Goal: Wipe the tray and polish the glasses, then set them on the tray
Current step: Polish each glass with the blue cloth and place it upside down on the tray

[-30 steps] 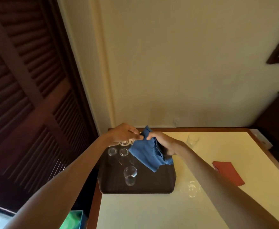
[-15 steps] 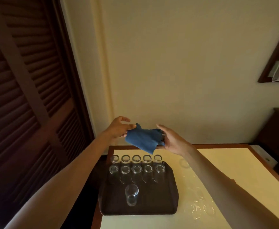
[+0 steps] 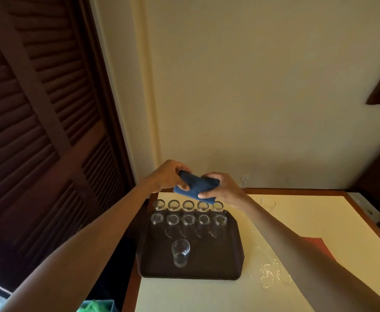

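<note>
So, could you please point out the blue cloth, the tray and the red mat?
blue cloth [image 3: 199,184], head view, folded middle.
tray [image 3: 211,265], head view, bare floor.
red mat [image 3: 319,246], head view, exposed corner.

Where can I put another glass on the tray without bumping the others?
The tray has bare room at the front, on either side of the lone glass: between it and the left rim, and between it and the right rim. The back is crowded: two rows of five glasses stand close together there.

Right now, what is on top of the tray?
Eleven glasses stand on the tray: two rows of five and a single glass nearer. The front row hides the back row's bases.
</note>
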